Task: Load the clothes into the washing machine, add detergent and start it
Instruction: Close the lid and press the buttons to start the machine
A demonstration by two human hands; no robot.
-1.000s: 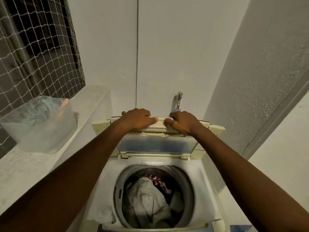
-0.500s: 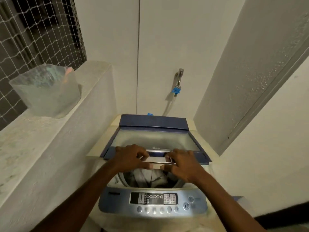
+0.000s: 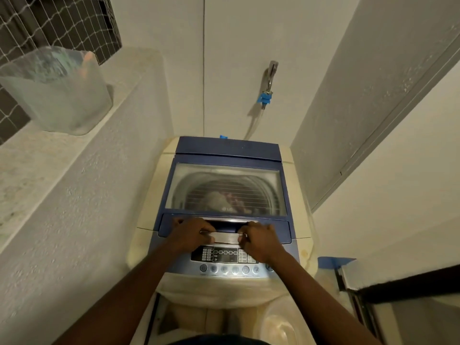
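The cream top-loading washing machine [image 3: 301,170] stands below me with its blue-framed glass lid [image 3: 225,155] lying flat and closed. Through the glass I see clothes [image 3: 219,199], white and red, in the drum. My left hand [image 3: 190,232] and my right hand [image 3: 260,239] both grip the silver lid handle [image 3: 227,237] at the lid's front edge, one on each end. Just in front of the hands is the control panel [image 3: 226,255] with a row of round buttons [image 3: 229,269].
A translucent plastic tub [image 3: 58,92] sits on the stone ledge [image 3: 37,158] at the left, under a netted window [image 3: 57,23]. A tap [image 3: 270,75] with a blue hose fitting is on the back wall. Walls close in on both sides.
Both hands have brought the lid down from upright to fully closed on the machine. The drum opening is now covered by the glass.
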